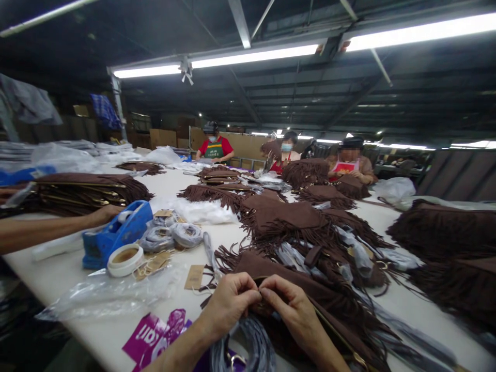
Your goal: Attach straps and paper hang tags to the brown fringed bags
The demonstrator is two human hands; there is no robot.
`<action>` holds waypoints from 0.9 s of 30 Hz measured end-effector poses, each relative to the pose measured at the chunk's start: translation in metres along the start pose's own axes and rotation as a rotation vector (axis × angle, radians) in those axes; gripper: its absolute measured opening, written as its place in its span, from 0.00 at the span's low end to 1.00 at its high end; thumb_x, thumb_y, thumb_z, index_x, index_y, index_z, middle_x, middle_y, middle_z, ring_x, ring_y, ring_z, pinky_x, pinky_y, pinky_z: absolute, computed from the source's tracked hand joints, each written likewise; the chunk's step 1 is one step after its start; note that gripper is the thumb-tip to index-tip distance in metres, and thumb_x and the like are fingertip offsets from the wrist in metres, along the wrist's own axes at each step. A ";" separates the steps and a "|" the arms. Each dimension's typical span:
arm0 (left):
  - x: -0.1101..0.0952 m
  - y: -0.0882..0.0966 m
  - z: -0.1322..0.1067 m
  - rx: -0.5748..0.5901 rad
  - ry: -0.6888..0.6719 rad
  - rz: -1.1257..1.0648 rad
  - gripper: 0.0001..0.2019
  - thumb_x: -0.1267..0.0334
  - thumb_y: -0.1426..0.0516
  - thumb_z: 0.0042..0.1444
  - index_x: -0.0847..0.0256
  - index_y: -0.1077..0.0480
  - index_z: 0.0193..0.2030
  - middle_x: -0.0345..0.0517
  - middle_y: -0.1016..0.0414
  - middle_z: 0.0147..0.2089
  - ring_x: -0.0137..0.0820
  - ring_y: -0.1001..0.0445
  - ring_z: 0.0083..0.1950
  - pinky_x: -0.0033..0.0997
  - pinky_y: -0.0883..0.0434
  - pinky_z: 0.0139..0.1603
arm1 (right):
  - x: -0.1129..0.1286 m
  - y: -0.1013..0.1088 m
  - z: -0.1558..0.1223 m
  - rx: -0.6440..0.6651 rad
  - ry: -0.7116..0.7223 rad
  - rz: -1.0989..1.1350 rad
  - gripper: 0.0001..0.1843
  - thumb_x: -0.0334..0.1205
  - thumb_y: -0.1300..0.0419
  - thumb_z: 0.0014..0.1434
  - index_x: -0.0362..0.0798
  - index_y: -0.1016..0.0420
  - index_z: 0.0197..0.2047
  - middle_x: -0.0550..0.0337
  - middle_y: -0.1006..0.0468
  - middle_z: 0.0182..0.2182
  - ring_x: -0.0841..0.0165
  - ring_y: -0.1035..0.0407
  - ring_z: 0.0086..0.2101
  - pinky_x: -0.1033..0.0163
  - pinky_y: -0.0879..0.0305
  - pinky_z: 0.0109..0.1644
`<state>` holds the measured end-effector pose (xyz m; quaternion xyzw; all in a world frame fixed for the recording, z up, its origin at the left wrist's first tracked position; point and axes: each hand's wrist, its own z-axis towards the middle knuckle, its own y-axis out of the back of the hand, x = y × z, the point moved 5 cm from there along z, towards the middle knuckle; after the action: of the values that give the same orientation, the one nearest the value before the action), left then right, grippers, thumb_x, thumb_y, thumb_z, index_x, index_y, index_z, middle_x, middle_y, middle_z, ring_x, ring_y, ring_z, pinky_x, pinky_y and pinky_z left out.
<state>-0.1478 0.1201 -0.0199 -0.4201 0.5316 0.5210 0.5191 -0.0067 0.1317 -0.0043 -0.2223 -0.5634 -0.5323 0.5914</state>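
My left hand [232, 302] and my right hand [292, 305] meet fingertip to fingertip over a dark brown fringed bag [321, 284]. Thumb and forefinger are pinched together on each, at the edge of the bag's zipped opening. Whatever small part sits between the fingertips is hidden. Below my hands lies a coil of plastic-wrapped strap [258, 341] with a metal clasp. A tan paper tag [194, 277] with a white string lies left of my left hand. Purple printed packaging [149, 338] rests by my left forearm.
A blue tape dispenser [116, 235], a white tape roll [124, 260] and coiled wrapped straps [186, 234] stand to the left. Another person's arm [58, 230] reaches in there, near stacked brown bags [85, 194]. More fringed bags [445, 232] lie right. Several co-workers stand across the table.
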 end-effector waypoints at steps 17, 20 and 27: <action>-0.013 -0.002 -0.008 -0.043 -0.226 0.580 0.06 0.68 0.46 0.52 0.59 0.33 0.25 0.42 0.27 0.26 0.32 0.30 0.30 0.29 0.40 0.33 | 0.015 0.000 -0.005 0.103 0.185 -0.433 0.11 0.31 0.49 0.62 0.49 0.37 0.27 0.65 0.33 0.25 0.70 0.36 0.28 0.67 0.44 0.33; -0.013 -0.004 -0.009 -0.056 -0.290 0.616 0.07 0.69 0.47 0.53 0.58 0.34 0.25 0.43 0.28 0.26 0.33 0.31 0.30 0.29 0.40 0.32 | 0.012 -0.002 -0.004 0.099 0.151 -0.406 0.11 0.31 0.49 0.61 0.49 0.38 0.27 0.66 0.34 0.25 0.70 0.37 0.28 0.67 0.46 0.33; -0.006 -0.005 -0.007 -0.006 -0.105 0.283 0.06 0.67 0.47 0.52 0.60 0.30 0.28 0.39 0.30 0.23 0.29 0.31 0.25 0.26 0.35 0.28 | 0.007 0.001 -0.002 0.047 0.061 -0.265 0.12 0.37 0.49 0.62 0.49 0.37 0.26 0.67 0.35 0.24 0.70 0.39 0.28 0.67 0.45 0.33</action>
<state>-0.1428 0.1118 -0.0153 -0.3147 0.5562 0.6117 0.4663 -0.0061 0.1282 0.0019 -0.1154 -0.5820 -0.5990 0.5377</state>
